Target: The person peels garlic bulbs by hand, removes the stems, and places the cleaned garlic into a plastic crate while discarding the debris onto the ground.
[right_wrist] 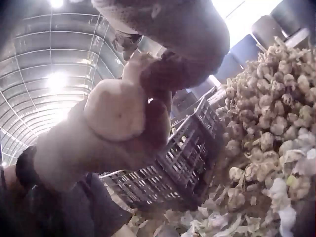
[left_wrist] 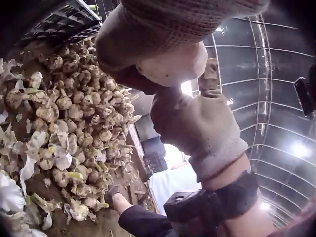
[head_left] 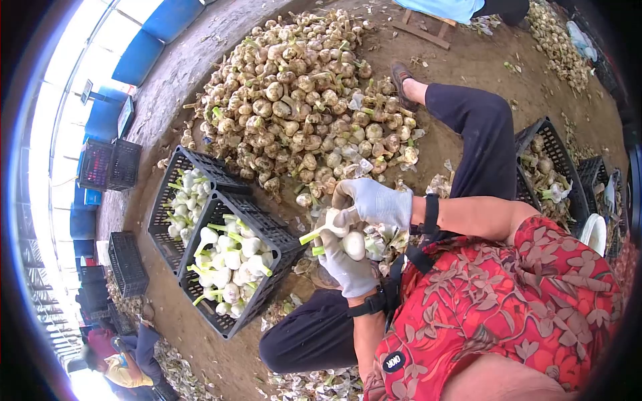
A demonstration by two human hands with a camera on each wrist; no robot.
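My left hand, in a pale glove, grips a white garlic bulb against the palm, its trimmed green stem jutting out past the fingers. Just above lies a second garlic bulb with a green stem, between the two hands. My gloved right hand pinches this upper bulb with curled fingers and thumb. In the right wrist view, one held bulb shows its flat root end. From the left wrist, a pale bulb appears between the gloves, partly covered by fingers.
A large heap of unpeeled garlic lies ahead. Two black crates with cleaned white bulbs stand beside it. Loose skins litter the ground. Another crate of garlic is near the right arm. Another person sits farther off.
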